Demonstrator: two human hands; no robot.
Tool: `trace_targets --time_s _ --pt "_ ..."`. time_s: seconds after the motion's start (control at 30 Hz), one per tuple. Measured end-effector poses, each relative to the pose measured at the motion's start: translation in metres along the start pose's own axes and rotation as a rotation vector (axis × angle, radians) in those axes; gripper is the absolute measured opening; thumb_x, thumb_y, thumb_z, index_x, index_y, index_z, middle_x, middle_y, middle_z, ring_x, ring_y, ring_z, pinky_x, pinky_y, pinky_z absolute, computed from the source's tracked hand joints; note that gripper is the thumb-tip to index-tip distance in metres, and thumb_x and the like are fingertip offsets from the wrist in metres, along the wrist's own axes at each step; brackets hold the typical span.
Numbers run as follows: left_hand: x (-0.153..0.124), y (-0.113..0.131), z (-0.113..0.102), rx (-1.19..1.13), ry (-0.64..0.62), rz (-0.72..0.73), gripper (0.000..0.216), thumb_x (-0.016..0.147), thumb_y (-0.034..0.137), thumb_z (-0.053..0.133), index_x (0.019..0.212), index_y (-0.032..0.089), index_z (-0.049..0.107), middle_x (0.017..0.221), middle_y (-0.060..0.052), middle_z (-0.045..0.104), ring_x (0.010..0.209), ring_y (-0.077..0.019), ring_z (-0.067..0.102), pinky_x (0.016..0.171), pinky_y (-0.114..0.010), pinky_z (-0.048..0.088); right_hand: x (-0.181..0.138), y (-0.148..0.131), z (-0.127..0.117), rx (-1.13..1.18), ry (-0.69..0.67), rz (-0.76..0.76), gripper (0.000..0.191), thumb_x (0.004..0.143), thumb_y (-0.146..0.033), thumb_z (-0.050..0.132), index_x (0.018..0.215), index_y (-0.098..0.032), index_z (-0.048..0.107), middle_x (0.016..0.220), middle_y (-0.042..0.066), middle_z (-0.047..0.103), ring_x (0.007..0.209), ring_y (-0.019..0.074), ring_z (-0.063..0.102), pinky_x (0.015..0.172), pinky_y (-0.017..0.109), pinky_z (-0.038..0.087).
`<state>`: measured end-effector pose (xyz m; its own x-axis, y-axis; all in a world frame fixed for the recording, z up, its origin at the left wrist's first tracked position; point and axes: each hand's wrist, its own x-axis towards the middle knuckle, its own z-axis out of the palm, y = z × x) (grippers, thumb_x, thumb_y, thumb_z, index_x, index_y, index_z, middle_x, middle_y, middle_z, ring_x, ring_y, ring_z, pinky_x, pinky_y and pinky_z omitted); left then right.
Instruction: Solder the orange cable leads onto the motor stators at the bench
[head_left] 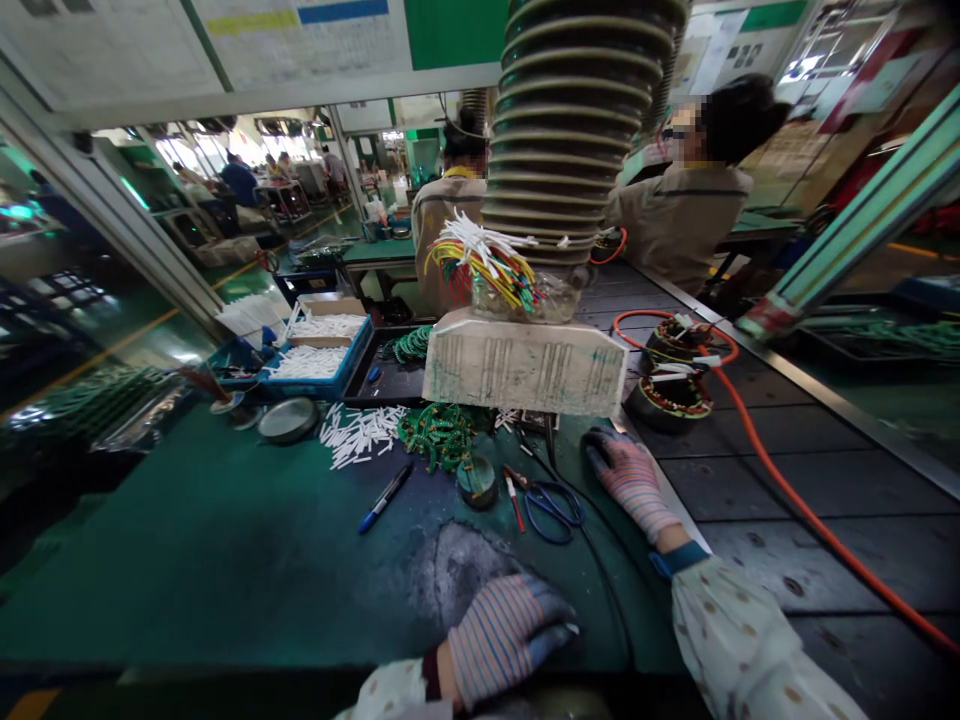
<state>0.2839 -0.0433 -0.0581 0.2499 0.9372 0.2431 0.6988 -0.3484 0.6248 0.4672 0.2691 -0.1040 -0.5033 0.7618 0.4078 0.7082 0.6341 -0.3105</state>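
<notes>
My left hand (510, 635), in a striped glove with grey fingers, rests low over the green mat near its front edge. Its fingers are closed, and a tiny whitish bit shows at the fingertips; what it is I cannot make out. My right hand (630, 478), gloved the same way, reaches to the mat's right edge beside the conveyor. Its dark fingertips point down and blur together, so their grip is unclear. Between the hands lie blue-handled scissors (553, 510), a red-and-white pen-like tool (514, 500), a black cable (592, 535) and a small round tin (477, 480).
Green ring-shaped parts (439, 437) and white sleeves (361, 435) lie piled behind a blue marker (385, 498). A blue bin (352, 365) holds more sleeves. A ribbed duct (577, 120) hangs ahead. Wound coils (670, 400) and an orange hose (787, 445) lie on the conveyor.
</notes>
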Motion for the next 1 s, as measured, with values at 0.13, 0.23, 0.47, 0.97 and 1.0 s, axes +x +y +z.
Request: trace_targets --time_s 0.13,0.23,0.47,0.97,1.0 --pt "-0.001 -0.001 0.001 -0.109 -0.022 -0.033 0.033 0.116 0.048 0.055 0.123 0.025 0.078 0.118 -0.005 0.086 0.105 -0.0216 0.080 0.099 -0.032 0.060 0.002 -0.004 -0.004 -0.024 -0.014 0.009 0.034 0.099 -0.032 0.059 0.120 -0.025 0.085 0.127 0.014 0.086 0.117 0.0326 0.081 0.106 0.049 0.063" --pt "-0.002 0.000 -0.003 -0.143 -0.001 -0.029 0.035 0.118 0.050 0.053 0.125 0.026 0.078 0.119 -0.004 0.086 0.107 -0.0210 0.080 0.101 -0.031 0.060 0.004 -0.009 -0.006 -0.031 -0.034 0.024 0.034 0.099 -0.030 0.060 0.121 -0.024 0.086 0.129 0.015 0.086 0.119 0.0333 0.080 0.108 0.048 0.062" --pt "-0.004 -0.001 -0.011 -0.111 0.043 -0.024 0.033 0.120 0.046 0.052 0.127 0.029 0.079 0.117 -0.002 0.085 0.109 -0.0191 0.079 0.104 -0.030 0.061 0.008 -0.019 -0.012 -0.039 -0.092 0.110 0.038 0.100 -0.030 0.064 0.130 -0.023 0.085 0.127 0.015 0.086 0.114 0.0321 0.081 0.106 0.045 0.062" --pt "-0.003 0.001 -0.014 -0.113 0.064 -0.032 0.033 0.119 0.049 0.054 0.124 0.030 0.080 0.116 0.001 0.086 0.107 -0.0194 0.080 0.103 -0.031 0.062 0.011 -0.029 -0.023 -0.032 -0.137 0.131 0.039 0.101 -0.028 0.064 0.134 -0.021 0.084 0.129 0.015 0.086 0.113 0.0292 0.080 0.106 0.039 0.059" --pt "-0.003 0.001 -0.015 -0.115 0.062 -0.035 0.032 0.119 0.049 0.054 0.125 0.030 0.080 0.116 0.001 0.086 0.108 -0.0195 0.080 0.103 -0.031 0.062 0.011 -0.029 -0.023 -0.032 -0.132 0.132 0.039 0.101 -0.028 0.065 0.134 -0.021 0.084 0.129 0.014 0.086 0.113 0.0292 0.080 0.105 0.039 0.059"
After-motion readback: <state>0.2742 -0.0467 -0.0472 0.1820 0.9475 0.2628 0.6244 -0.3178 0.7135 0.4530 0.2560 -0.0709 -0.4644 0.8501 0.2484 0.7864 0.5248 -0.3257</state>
